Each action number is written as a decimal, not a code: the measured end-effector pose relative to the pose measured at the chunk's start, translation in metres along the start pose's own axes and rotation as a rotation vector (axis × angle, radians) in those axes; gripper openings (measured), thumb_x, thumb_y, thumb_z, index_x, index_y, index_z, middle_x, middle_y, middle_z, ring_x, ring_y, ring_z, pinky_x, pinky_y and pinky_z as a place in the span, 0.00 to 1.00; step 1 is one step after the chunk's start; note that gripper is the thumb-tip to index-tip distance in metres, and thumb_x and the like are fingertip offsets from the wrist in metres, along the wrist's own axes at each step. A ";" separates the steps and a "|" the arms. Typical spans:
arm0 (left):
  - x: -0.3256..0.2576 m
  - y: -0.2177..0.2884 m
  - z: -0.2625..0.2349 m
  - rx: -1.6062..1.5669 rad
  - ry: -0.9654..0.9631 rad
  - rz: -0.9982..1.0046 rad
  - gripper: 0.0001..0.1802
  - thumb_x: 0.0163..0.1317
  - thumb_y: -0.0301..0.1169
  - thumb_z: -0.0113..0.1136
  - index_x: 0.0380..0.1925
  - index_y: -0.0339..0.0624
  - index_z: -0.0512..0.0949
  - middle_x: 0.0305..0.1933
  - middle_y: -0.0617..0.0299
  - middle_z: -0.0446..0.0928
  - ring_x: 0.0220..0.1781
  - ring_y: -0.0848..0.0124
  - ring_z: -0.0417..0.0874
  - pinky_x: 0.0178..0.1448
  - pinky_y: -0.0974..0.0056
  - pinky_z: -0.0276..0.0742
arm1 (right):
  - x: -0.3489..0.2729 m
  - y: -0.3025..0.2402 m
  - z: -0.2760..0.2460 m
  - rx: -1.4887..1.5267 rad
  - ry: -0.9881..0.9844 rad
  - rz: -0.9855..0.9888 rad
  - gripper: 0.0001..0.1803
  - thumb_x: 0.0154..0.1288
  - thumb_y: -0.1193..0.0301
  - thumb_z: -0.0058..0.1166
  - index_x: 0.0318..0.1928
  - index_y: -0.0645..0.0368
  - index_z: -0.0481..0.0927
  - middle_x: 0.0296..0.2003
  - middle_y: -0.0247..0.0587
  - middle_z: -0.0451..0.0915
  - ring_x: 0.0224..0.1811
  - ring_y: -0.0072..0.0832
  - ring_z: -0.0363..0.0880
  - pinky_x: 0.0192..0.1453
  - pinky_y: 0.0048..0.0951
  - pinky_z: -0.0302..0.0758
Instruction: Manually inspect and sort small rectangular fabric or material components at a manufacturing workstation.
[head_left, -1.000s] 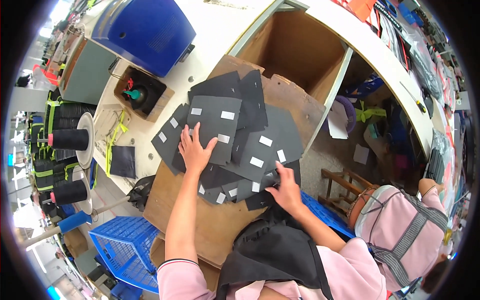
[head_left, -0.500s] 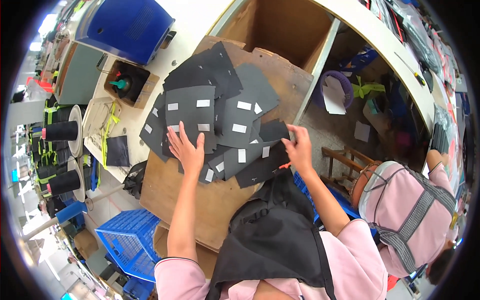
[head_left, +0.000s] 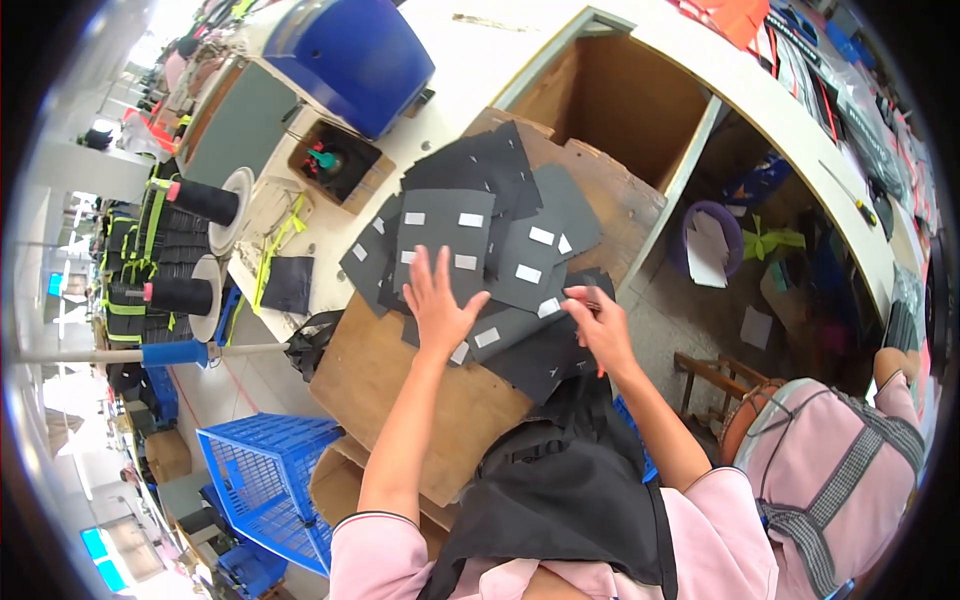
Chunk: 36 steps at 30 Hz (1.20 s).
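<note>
Left fingers (head_left: pixel 428 275) stretched wide here, grasping nothing, and the top black panel (head_left: pixel 443 212) lies right under their tips, spreading away toward 12 o'clock with its white patches (head_left: pixel 470 220). The right hand (head_left: pixel 606 330) is curled around a small tool (head_left: pixel 600 373), mostly hidden, orange end poking out; whether those fingertips also pinch a panel, I can't tell. From that hand, another patched panel (head_left: pixel 520 252) sits at 10 o'clock, overlapping the heap, all on the brown wooden surface (head_left: pixel 400 400).

Now out to the containers! At 2 o'clock, a purple bin (head_left: pixel 738 238) with white sheets (head_left: pixel 706 252) inside. At 10 o'clock, a small open box (head_left: pixel 374 186), black within, holding a teal-topped item (head_left: pixel 323 157). A blue crate (head_left: pixel 265 425) stands at 8 o'clock, just beside a cardboard box (head_left: pixel 335 483).
</note>
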<state>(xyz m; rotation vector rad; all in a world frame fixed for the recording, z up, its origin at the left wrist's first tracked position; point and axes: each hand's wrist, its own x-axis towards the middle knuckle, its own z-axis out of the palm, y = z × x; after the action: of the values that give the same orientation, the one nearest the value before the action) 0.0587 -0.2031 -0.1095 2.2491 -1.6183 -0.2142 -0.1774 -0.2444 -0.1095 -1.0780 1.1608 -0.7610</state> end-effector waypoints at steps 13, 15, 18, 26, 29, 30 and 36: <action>-0.099 0.006 0.018 0.061 -0.183 0.025 0.39 0.55 0.54 0.56 0.64 0.48 0.61 0.71 0.51 0.50 0.73 0.52 0.46 0.67 0.38 0.46 | 0.019 0.026 0.079 -0.332 -0.258 0.120 0.18 0.56 0.65 0.60 0.40 0.66 0.75 0.22 0.36 0.78 0.25 0.22 0.77 0.32 0.25 0.73; -0.092 0.007 0.014 -0.165 -0.198 -0.005 0.33 0.57 0.46 0.57 0.60 0.46 0.64 0.66 0.51 0.60 0.69 0.54 0.57 0.66 0.47 0.55 | 0.029 0.044 0.086 -0.195 -0.147 -0.066 0.15 0.55 0.68 0.60 0.38 0.67 0.76 0.22 0.34 0.77 0.25 0.20 0.75 0.31 0.24 0.72; -0.071 0.001 -0.005 -0.414 0.015 -0.090 0.28 0.57 0.37 0.57 0.58 0.43 0.65 0.61 0.51 0.66 0.65 0.56 0.64 0.64 0.55 0.62 | 0.038 0.044 0.084 -0.178 -0.124 0.030 0.12 0.55 0.71 0.59 0.36 0.67 0.77 0.23 0.35 0.78 0.26 0.19 0.75 0.32 0.23 0.71; 0.006 -0.003 -0.042 -0.102 -0.083 0.236 0.52 0.42 0.37 0.69 0.67 0.42 0.51 0.72 0.52 0.50 0.73 0.54 0.48 0.69 0.47 0.51 | 0.030 0.035 0.092 -0.402 -0.070 -0.469 0.11 0.53 0.72 0.60 0.37 0.65 0.79 0.31 0.43 0.80 0.33 0.31 0.79 0.40 0.30 0.74; 0.005 0.014 -0.065 -0.122 -0.348 0.341 0.55 0.38 0.39 0.71 0.67 0.44 0.52 0.66 0.57 0.62 0.73 0.61 0.53 0.70 0.43 0.40 | -0.013 0.021 0.068 -0.396 -0.181 -0.575 0.06 0.57 0.77 0.53 0.36 0.60 0.79 0.34 0.42 0.78 0.36 0.38 0.79 0.38 0.33 0.74; 0.000 0.029 -0.078 -0.241 -0.459 0.289 0.53 0.37 0.38 0.71 0.66 0.44 0.54 0.54 0.60 0.75 0.66 0.63 0.65 0.70 0.44 0.40 | -0.025 0.017 0.057 -0.347 -0.264 -0.520 0.08 0.57 0.75 0.54 0.39 0.54 0.79 0.35 0.38 0.78 0.36 0.40 0.78 0.41 0.37 0.74; -0.060 0.020 -0.081 -0.651 -0.813 -0.030 0.13 0.51 0.26 0.63 0.38 0.35 0.79 0.36 0.64 0.79 0.39 0.76 0.77 0.45 0.71 0.71 | -0.080 0.004 0.037 -0.459 -0.043 -0.655 0.04 0.53 0.73 0.53 0.31 0.56 0.73 0.28 0.39 0.74 0.27 0.43 0.77 0.27 0.44 0.69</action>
<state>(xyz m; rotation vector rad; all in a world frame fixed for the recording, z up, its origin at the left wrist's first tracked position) 0.0478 -0.1358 -0.0324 1.7325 -1.5022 -1.5701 -0.1627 -0.1604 -0.0851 -1.9000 0.9643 -0.9851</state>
